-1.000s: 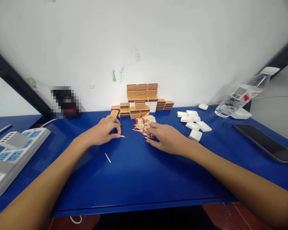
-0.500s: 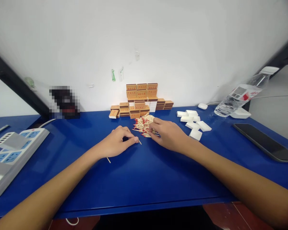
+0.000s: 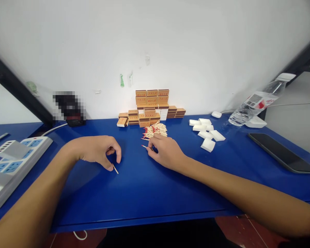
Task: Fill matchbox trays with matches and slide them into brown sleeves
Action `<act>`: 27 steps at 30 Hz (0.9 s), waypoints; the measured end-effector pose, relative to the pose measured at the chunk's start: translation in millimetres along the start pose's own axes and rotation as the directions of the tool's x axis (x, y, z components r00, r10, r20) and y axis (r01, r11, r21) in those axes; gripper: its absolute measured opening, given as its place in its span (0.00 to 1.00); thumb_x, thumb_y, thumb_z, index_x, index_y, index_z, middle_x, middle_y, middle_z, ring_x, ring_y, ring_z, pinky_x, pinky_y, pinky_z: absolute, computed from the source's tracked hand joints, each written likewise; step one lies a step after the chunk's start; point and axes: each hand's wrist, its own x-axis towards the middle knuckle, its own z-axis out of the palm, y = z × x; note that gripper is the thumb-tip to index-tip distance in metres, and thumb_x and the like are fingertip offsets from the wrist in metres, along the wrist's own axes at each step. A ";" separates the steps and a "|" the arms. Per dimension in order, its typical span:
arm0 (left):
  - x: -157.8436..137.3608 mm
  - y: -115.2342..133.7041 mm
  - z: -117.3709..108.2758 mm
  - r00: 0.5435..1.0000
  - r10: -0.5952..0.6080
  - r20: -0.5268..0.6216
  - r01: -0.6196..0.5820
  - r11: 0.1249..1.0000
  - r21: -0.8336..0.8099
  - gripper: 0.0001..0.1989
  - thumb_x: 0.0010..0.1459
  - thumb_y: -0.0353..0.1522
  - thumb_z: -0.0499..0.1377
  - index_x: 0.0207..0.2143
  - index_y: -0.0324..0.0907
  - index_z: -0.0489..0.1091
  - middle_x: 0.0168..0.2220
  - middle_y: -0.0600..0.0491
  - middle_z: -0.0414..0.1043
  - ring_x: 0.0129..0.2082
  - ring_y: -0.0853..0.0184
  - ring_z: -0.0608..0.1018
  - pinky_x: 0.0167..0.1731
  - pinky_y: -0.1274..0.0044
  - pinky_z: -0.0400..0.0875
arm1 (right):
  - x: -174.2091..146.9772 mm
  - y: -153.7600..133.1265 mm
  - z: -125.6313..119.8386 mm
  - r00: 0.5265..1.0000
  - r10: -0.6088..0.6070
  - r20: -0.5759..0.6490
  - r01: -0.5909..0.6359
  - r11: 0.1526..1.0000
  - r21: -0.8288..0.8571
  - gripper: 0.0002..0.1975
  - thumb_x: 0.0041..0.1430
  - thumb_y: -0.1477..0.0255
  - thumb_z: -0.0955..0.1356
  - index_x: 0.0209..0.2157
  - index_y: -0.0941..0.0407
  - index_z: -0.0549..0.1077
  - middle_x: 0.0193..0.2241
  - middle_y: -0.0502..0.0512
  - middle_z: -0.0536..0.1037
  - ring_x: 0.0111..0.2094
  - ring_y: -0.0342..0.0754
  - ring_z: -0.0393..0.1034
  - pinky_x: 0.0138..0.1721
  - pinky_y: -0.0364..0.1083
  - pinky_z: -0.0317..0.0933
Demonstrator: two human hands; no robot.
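Note:
My left hand [image 3: 102, 151] hovers over the blue table with thumb and index finger apart. Just by its thumb tip lies a single matchstick [image 3: 115, 168]; whether the thumb touches it I cannot tell. At the front of the match pile, my right hand [image 3: 164, 150] pinches a red-headed match [image 3: 144, 146] whose head points left. Behind that hand is the heap of loose matches [image 3: 155, 129], partly covered by the fingers. Orange matchboxes [image 3: 152, 100] are stacked against the wall behind the heap.
White matchbox trays [image 3: 208, 144] lie scattered right of the heap. Farther right are a leaning water bottle [image 3: 259, 101], a white case [image 3: 216, 114] and a black phone [image 3: 281, 151]. A power strip [image 3: 20, 156] sits at the left on the blue table [image 3: 134, 203].
My left hand has moved left, away from the heap, to the lone matchstick, its fingers parting. My right hand has shifted slightly left and toward me, with a match now at its fingertips.

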 end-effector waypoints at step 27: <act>98.0 48.7 68.5 0.582 0.340 -0.739 -0.116 0.934 0.338 0.09 0.66 0.38 0.64 0.42 0.42 0.79 0.37 0.50 0.74 0.40 0.60 0.72 0.41 0.69 0.64 | 4.9 54.3 -37.0 0.973 0.045 -0.228 -0.095 0.972 -0.213 0.10 0.68 0.69 0.66 0.33 0.57 0.75 0.32 0.54 0.74 0.29 0.46 0.66 0.29 0.46 0.47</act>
